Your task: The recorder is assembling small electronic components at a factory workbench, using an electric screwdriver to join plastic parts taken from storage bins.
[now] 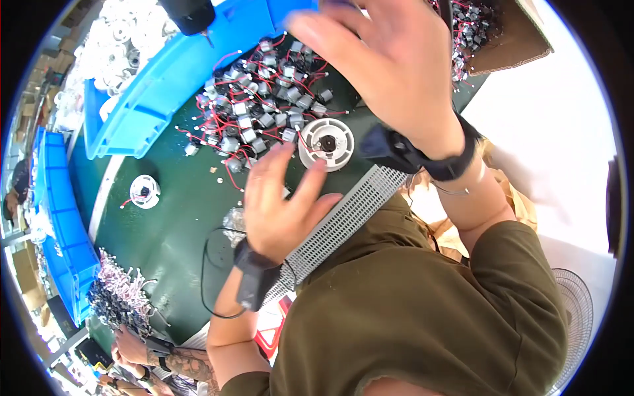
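Note:
Just above the green work surface is my left hand point(272, 206), its fingers spread and holding nothing. Its fingertips reach the near edge of a white round plastic housing point(343, 150) with a dark motor in its middle; whether they touch it I cannot tell. My right hand point(399, 69) is raised at the top, slightly blurred, thumb stretched away from the fingers. The upper fingers run toward the picture's edge, and nothing shows in the grip. Beyond the housing lies a heap of small silver motors point(264, 99) with red wires.
A second white housing point(144, 191) sits to the left. Blue bins point(142, 109) edge the surface, one holding white parts. A dark screwdriver-like tool point(188, 13) hangs above. Bundled wires point(125, 290), a perforated grey strip point(353, 211), a cardboard box point(515, 46) and a co-worker's hand point(129, 346) surround me.

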